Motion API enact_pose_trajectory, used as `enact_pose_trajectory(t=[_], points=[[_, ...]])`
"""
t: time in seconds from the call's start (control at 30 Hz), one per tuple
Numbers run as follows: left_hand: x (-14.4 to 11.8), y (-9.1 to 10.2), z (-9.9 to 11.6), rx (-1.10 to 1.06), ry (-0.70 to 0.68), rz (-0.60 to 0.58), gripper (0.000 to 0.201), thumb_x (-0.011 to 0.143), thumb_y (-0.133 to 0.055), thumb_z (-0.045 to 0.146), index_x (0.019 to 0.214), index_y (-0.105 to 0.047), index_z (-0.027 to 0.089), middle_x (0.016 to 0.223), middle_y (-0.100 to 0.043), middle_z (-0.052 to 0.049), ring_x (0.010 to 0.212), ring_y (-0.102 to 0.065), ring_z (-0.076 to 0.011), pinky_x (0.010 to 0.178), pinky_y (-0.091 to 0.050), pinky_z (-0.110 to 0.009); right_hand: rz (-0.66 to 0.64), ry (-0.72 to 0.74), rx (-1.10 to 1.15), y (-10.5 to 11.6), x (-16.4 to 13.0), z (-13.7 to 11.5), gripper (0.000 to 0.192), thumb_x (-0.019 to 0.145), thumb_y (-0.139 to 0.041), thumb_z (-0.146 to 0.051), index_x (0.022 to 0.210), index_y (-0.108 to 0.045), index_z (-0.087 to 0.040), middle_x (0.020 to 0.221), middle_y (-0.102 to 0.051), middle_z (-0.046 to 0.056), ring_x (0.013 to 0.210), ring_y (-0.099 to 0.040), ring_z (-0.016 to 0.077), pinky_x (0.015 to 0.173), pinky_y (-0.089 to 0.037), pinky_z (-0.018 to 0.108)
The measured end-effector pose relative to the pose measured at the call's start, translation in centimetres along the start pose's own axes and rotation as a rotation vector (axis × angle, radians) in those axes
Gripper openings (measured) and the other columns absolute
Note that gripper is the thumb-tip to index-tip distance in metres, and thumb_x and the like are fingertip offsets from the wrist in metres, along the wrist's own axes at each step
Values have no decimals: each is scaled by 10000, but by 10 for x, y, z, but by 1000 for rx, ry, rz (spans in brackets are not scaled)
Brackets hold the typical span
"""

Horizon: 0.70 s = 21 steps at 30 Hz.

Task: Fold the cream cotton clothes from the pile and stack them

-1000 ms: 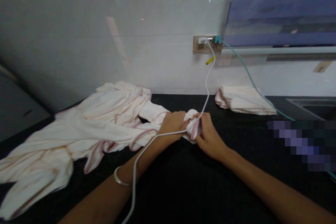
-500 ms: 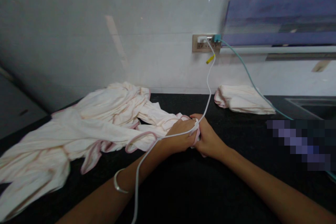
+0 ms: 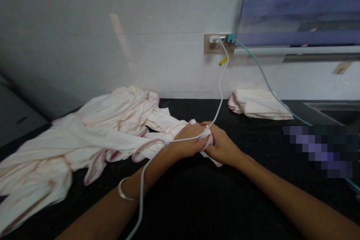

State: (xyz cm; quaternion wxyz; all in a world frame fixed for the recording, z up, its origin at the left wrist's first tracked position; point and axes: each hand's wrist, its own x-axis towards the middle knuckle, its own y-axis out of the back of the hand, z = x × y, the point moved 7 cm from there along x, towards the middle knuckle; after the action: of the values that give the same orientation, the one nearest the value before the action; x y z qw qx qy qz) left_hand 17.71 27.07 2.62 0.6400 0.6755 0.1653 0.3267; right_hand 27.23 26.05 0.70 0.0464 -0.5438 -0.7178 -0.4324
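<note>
Black matte countertop [image 3: 197, 202] runs under a glossy pale tiled wall [image 3: 84, 45], with a wall socket [image 3: 218, 43] at the back. Soft, crumpled cream garment [image 3: 92, 138] with pink piping along its hems sprawls across the left side of the counter, wrinkled and thin-looking. My left hand [image 3: 188, 140] and my right hand [image 3: 222, 144] meet near the middle of the counter, both closed tight on the bunched end of that garment; fingers curled fully around the wad, knuckles touching, a bit of cloth poking out below the right. Thin white cable [image 3: 221, 82], smooth and round, drops from the socket, crosses my left hand and trails along my forearm. Metal bangle [image 3: 123, 194] on my left wrist. Folded cream cloth [image 3: 257, 104] sits well apart near the wall, with a teal cable [image 3: 261, 73] lying over it.
</note>
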Motion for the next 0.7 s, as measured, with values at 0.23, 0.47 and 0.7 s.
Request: enact_pose_trajectory(t=[0.23,0.47,0.7], points=[[-2,-6,-54,32,245,51,447,1044,-387,537,1032,-648,175,994,-696,-88,940,-630,-239,827,-457,-344,68,-356,-363,32,3,37,39,821,-543,-239,851,-560,-220,868,-663,26,794,-602,173,698,-404,266],[-13,-5,-87,199,422,121,510,1041,-354,563,1073,-664,160,1070,-690,-126,1037,-630,-278,907,-449,-395,147,-534,-477,56,0,50,65,843,-524,-281,810,-550,-231,837,-654,21,773,-596,174,615,-298,262],[-11,-13,-75,237,405,24,523,1044,-331,529,1027,-691,150,1055,-712,-135,1037,-644,-298,871,-464,-409,153,-485,-499,55,1,54,83,859,-525,-294,888,-558,-224,925,-637,45,835,-595,198,673,-369,280]])
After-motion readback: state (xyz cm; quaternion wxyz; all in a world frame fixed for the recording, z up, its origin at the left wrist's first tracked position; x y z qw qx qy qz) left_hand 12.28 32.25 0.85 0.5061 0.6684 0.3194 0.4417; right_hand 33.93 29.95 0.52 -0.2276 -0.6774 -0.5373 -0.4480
